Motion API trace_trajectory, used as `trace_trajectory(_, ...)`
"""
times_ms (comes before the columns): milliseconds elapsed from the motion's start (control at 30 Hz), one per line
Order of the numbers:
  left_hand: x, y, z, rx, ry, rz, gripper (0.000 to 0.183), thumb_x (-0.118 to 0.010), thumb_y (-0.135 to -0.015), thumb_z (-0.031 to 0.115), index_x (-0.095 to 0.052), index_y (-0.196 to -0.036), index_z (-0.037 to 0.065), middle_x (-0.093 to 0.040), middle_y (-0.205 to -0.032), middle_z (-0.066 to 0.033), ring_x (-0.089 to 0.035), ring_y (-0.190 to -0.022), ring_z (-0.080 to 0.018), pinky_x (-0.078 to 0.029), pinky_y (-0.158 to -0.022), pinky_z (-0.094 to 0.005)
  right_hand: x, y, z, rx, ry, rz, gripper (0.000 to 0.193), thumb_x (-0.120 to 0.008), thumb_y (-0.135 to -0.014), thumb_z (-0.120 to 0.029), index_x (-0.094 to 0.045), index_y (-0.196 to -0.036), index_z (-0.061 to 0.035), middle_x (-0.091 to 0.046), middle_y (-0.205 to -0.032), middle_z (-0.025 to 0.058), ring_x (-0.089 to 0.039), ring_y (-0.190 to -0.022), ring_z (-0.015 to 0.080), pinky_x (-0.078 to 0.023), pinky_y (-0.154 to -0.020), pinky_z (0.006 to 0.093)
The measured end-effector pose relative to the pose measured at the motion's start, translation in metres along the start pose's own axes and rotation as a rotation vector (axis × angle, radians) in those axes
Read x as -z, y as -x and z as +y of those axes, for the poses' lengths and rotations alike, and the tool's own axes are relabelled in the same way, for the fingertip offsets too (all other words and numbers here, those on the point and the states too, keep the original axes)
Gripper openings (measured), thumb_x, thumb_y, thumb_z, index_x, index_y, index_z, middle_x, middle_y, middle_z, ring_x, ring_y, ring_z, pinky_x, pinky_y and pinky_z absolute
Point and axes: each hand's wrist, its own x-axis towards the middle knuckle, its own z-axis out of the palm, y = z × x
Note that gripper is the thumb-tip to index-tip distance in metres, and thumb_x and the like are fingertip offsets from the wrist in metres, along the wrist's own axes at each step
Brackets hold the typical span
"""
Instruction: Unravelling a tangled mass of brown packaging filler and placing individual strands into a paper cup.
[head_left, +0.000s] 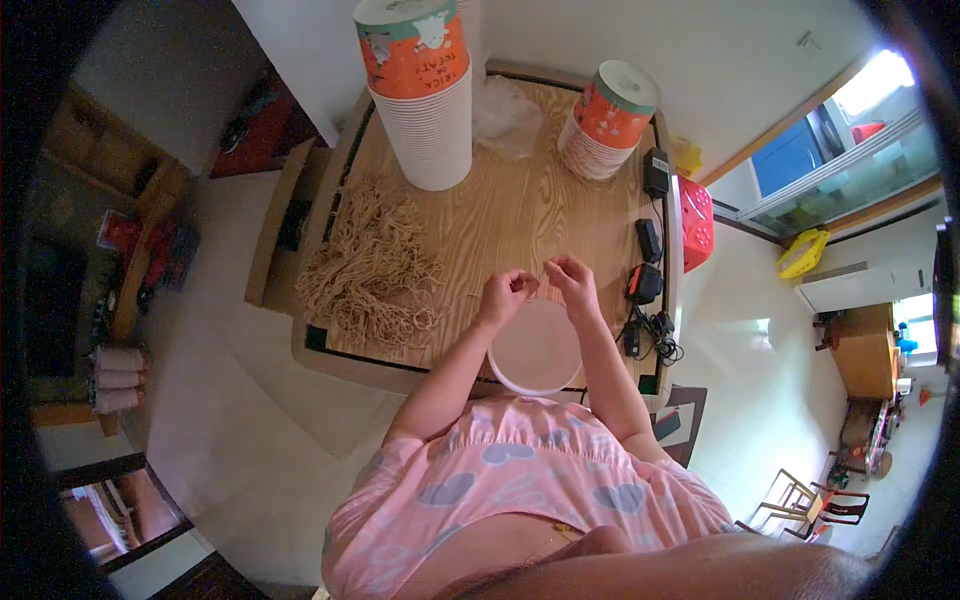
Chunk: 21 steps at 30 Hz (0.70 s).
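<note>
Both of my hands are raised over the far rim of a round white paper bucket (536,350), whose open mouth faces up close to my body. The fingertips of my left hand (509,291) are pinched together. Just to its right, my right hand (571,284) is pinched too, a small gap from the left. Whatever lies between the fingers is too thin and small to make out. A big tangled heap of tan twine (370,265) covers the left part of the wood-grain table (510,215).
A tall stack of paper buckets (428,130) with an orange and green top rises at the far left; a shorter stack (605,125) stands far right. Clear plastic (508,115) lies between them. Black adapters and cables (645,285) line the right edge, beside a red stool (696,225).
</note>
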Motion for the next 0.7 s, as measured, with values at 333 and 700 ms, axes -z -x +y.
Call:
trace_trajectory(333,-0.002,0.0,-0.002,0.018,0.019,0.02,0.009,-0.063,-0.076,0.01,-0.062,-0.08,0.002,-0.061,-0.069,-0.0014,-0.054,-0.063,-0.0079,-0.044,-0.058,-0.0235,-0.003,0.003,-0.012,-0.028,0.188,-0.049,0.016,-0.058,-0.081,-0.015,-0.06,-0.084,0.0003,-0.057,-0.073,-0.0002,-0.049,-0.067,0.006,-0.039,-0.061,0.0194)
trace_trajectory(700,-0.005,-0.006,-0.005,0.015,0.237,0.077,0.015,-0.064,-0.077,0.018,-0.062,-0.077,0.004,-0.051,-0.055,0.0026,-0.044,-0.05,-0.0052,-0.036,-0.046,-0.0226,-0.015,0.003,-0.008,0.097,0.258,-0.026,0.013,-0.064,-0.076,-0.011,-0.054,-0.073,-0.0026,-0.053,-0.066,-0.0007,-0.047,-0.063,0.007,-0.039,-0.055,0.0216)
